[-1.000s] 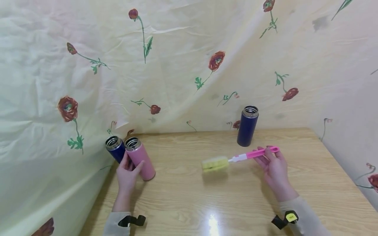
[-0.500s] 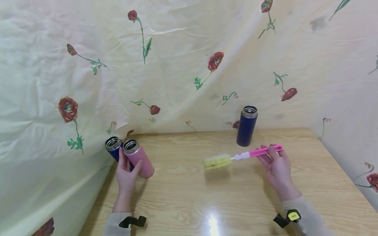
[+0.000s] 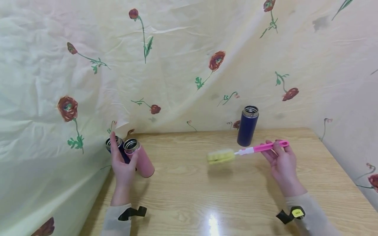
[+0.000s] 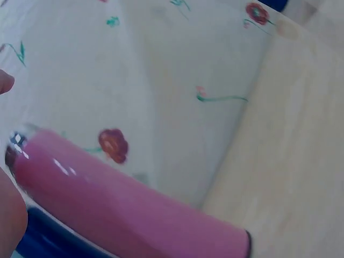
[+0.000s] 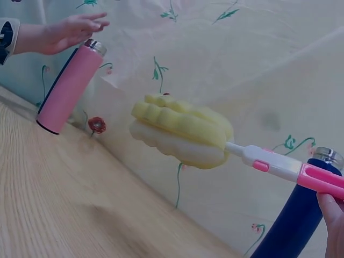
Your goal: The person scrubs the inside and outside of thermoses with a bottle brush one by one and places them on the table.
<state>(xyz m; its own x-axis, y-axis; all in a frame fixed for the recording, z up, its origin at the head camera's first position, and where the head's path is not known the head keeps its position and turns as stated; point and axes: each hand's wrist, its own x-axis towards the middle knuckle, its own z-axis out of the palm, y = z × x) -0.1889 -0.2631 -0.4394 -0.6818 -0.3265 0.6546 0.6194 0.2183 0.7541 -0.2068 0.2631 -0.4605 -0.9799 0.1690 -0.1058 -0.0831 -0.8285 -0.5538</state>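
My left hand [image 3: 123, 170] is just above the pink bottle [image 3: 144, 164] and the dark blue bottle [image 3: 123, 154], fingers extended and thumb apart, holding neither. In the right wrist view that same hand [image 5: 56, 35] shows straight fingers over the pink bottle's steel neck. Both bottles stand lidless, side by side; the pink one partly hides the blue. My right hand [image 3: 283, 164] pinches the pink handle of a bottle brush [image 5: 183, 131]. Its yellow and white sponge head points left, raised over the table with a shadow beneath.
Another dark blue lidless bottle [image 3: 247, 129] stands at the table's back edge, just behind my right hand. A flowered cloth [image 3: 177, 82] hangs behind and along the sides of the wooden table [image 3: 183, 196].
My left hand has loosened from the bottles, its fingers straightening and rising. My right hand has shifted a little right and away from me with the bottle brush.
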